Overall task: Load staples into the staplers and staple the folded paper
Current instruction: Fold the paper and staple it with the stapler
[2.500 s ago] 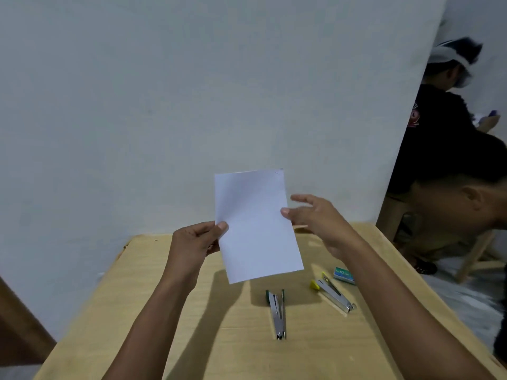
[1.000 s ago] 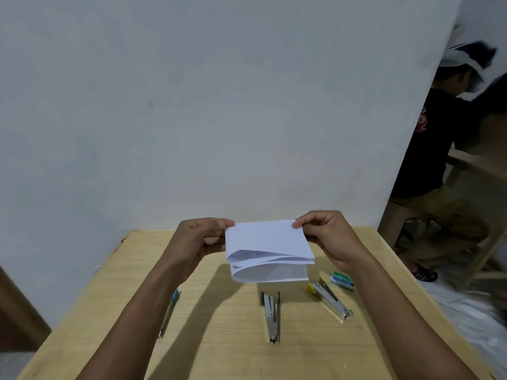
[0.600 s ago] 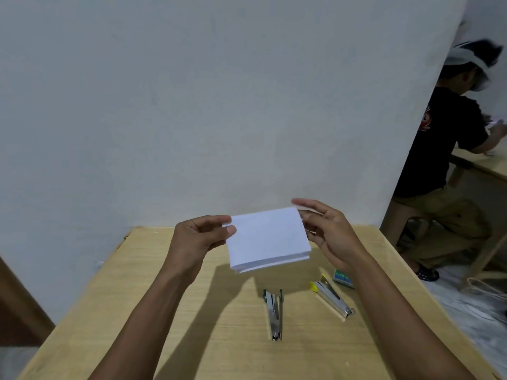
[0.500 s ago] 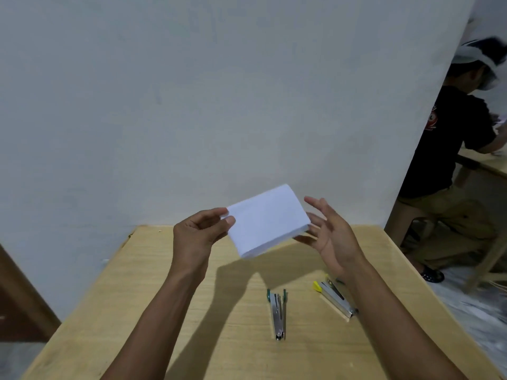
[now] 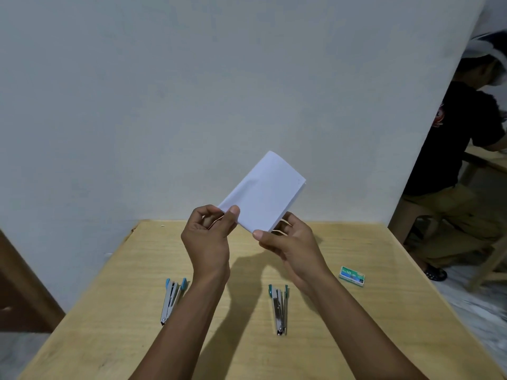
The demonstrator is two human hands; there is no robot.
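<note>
A folded white paper point(image 5: 265, 193) is held up in the air above the wooden table point(image 5: 384, 311), tilted up to the right. My left hand point(image 5: 209, 237) pinches its lower left corner between thumb and fingers. My right hand point(image 5: 288, 244) pinches its lower edge, thumb in front. On the table lie a stapler with light blue ends point(image 5: 172, 298) at the left and a stapler with teal ends point(image 5: 279, 308) in the middle, both opened out. A small green staple box point(image 5: 352, 276) lies to the right. My right forearm hides the spot where a yellow-tipped stapler lay earlier.
A white wall stands right behind the table. At the right, another person in a black shirt point(image 5: 461, 138) sits at a separate table. A dark wooden piece point(image 5: 24, 286) rises at the left edge. The floor shows at the lower right.
The upright sheet was folded in half. My right hand then let go briefly and took the paper again at its lower edge, and the paper tilted up to the right.
</note>
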